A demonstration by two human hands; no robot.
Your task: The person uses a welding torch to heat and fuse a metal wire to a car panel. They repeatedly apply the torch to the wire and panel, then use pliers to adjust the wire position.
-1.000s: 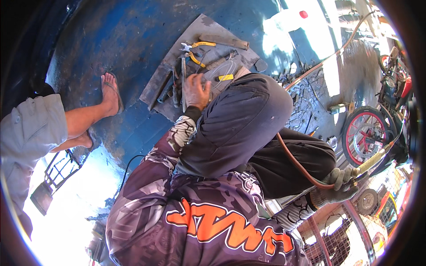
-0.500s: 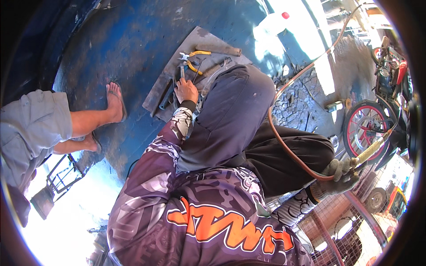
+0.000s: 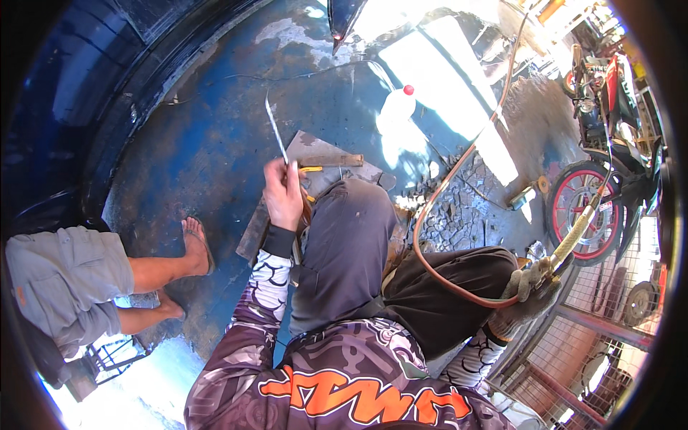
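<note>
My left hand (image 3: pixel 284 193) is raised above my knee, its fingers closed on a thin metal rod (image 3: pixel 275 129) that points up and away. Below it a grey metal plate (image 3: pixel 315 154) lies on the blue floor with a flat bar and yellow-handled pliers (image 3: pixel 309 170) on it. My right hand (image 3: pixel 529 287), in a worn glove, grips a torch handle (image 3: pixel 573 236) out to the right. An orange hose (image 3: pixel 444 208) loops from the torch across my dark trousers.
Another person's bare legs and foot (image 3: pixel 193 247) stand at the left, in grey shorts. A white plastic bottle with a red cap (image 3: pixel 396 107) stands beyond the plate. A motorcycle with a red-rimmed wheel (image 3: pixel 577 208) stands at the right. Wire mesh frames (image 3: pixel 573 337) sit at the lower right.
My left hand has lifted from the tools on the plate, bringing up the thin rod. The view has tilted forward, showing more floor. My right hand keeps its grip on the torch.
</note>
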